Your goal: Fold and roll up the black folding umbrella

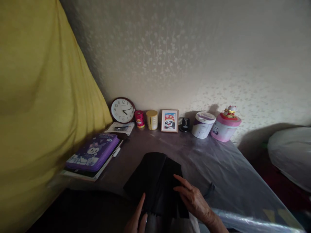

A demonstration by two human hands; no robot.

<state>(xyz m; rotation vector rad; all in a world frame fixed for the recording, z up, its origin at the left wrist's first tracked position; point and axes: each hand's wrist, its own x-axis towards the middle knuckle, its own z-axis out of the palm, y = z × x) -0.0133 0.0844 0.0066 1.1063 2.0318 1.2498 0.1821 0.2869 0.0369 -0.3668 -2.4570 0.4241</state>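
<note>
A black folding umbrella [154,181], as far as its dark cloth and rib tips show, lies near the front of the table with its canopy folds loose and partly spread. At its right side, my right hand [194,199] rests with fingers stretched over the cloth, thumb side hidden. My left hand [138,216] is at the lower left edge of the cloth, only its finger and thumb showing, held apart. Its palm is cut off by the frame's bottom. A short dark strap [211,189] lies on the table just right of my right hand.
Along the wall stand a clock [122,110], pink tin [139,119], yellow canister [152,120], panda picture frame [169,120], black device [185,125], white tub [203,125] and pink tub [224,127] bearing a figurine. A purple case [93,152] tops books at left, beside a yellow curtain [48,97].
</note>
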